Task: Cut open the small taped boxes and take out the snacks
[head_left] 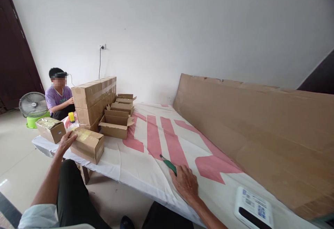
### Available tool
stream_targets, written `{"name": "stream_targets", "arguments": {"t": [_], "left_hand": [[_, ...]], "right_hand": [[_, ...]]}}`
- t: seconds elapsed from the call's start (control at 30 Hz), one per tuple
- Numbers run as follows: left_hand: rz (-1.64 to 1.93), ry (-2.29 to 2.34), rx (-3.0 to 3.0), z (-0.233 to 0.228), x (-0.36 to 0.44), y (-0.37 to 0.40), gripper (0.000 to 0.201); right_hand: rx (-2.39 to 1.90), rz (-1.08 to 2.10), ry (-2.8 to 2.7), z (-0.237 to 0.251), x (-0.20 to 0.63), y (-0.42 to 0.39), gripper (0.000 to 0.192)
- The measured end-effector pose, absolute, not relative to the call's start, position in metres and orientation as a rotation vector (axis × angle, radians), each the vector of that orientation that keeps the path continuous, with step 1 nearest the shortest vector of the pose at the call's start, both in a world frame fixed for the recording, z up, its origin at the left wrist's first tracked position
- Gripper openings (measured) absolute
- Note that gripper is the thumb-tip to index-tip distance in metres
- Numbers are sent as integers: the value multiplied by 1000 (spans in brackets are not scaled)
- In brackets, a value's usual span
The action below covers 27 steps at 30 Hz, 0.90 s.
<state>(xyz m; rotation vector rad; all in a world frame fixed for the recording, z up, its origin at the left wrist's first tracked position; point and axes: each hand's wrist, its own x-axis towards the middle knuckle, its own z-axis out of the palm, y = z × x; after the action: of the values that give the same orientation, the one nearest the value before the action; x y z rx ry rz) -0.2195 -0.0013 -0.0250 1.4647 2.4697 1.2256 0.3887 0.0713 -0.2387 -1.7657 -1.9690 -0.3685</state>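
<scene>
My left hand (67,142) grips the near-left end of a taped cardboard box (87,146), its fingers curled over the top edge. That box lies closed near the front edge of the table, with tape along its top. In my right hand (184,182) is a green utility knife (169,164), its tip pointing away to the upper left, low over the cloth. Another taped box (50,129) sits just left of my left hand. Behind the gripped box stands an open, flapped carton (114,128).
Stacked cardboard boxes (90,98) rise at the table's left, with more cartons (122,107) beside them. A yellow tape roll (71,117) lies near a seated person (58,96). A large cardboard sheet (255,128) leans along the right; a white device (253,208) lies before it.
</scene>
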Motion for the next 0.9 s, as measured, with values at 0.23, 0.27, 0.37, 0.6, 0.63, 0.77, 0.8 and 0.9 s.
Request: {"name": "stream_targets", "arguments": {"t": [0.23, 0.27, 0.37, 0.6, 0.63, 0.77, 0.8, 0.9], "left_hand": [[1283, 2302, 1498, -52, -179, -20, 72], [1310, 2247, 1502, -55, -169, -23, 74], [1378, 2085, 1495, -62, -137, -29, 75], [1447, 1876, 1570, -79, -60, -27, 70], [1437, 1846, 1587, -82, -52, -26, 69], [1381, 1696, 1600, -85, -36, -16, 62], [1370, 1653, 1575, -83, -36, -12, 61], [1366, 1554, 1424, -75, -41, 0, 60]], "right_hand": [[-1763, -372, -1969, -236, 388, 69, 16], [-1769, -377, -1971, -236, 388, 69, 16], [-1790, -387, -1972, -235, 387, 68, 17], [-1821, -371, -1960, -229, 385, 65, 21], [-1830, -358, -1956, -227, 384, 64, 21], [-1861, -296, -1962, -221, 382, 62, 21], [-1864, -287, -1965, -220, 381, 62, 21], [-1878, -272, -1963, -216, 380, 61, 20]]}}
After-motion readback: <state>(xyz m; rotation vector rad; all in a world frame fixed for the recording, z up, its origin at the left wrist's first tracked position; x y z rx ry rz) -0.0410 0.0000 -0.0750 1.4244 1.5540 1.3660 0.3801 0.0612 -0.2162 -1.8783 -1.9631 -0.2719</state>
